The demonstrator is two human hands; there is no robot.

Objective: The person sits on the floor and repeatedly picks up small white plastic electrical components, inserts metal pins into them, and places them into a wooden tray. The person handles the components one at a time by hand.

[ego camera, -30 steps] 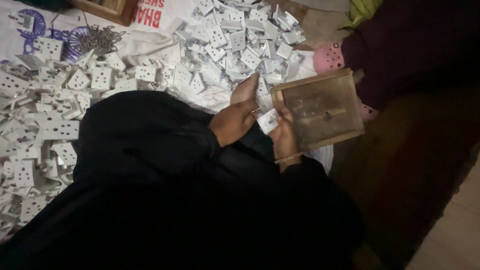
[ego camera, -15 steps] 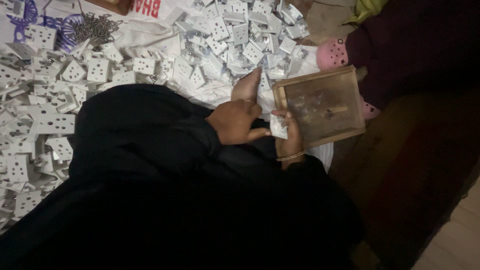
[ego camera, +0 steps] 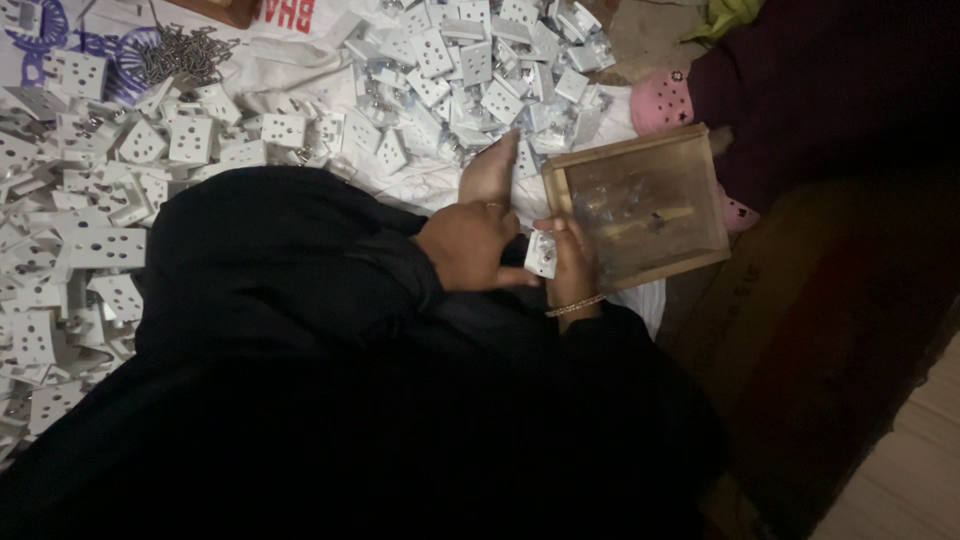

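Seen from the head camera, looking down over a dark garment [ego camera: 300,380] covering the lap. Right hand [ego camera: 572,265], bangle at the wrist, closed around a small white socket piece [ego camera: 541,254], held just beside the near corner of a shallow wooden tray [ego camera: 700,262]. Left hand [ego camera: 470,245] curled loosely against that same piece, thumb stretched toward it; whether truly gripping or only steadying, cannot tell. Inside the tray, small metal bits, too dim to make out. Above, spread over a white cloth [ego camera: 420,185], a large heap of white socket plates [ego camera: 470,70], and more to the left [ego camera: 90,200], with a cluster of screws [ego camera: 185,55] near the top edge. Judging by this: one piece in work, a great many loose, no finished stack distinguishable. At the right, another person's pink shoe [ego camera: 660,100], apart from the hands.
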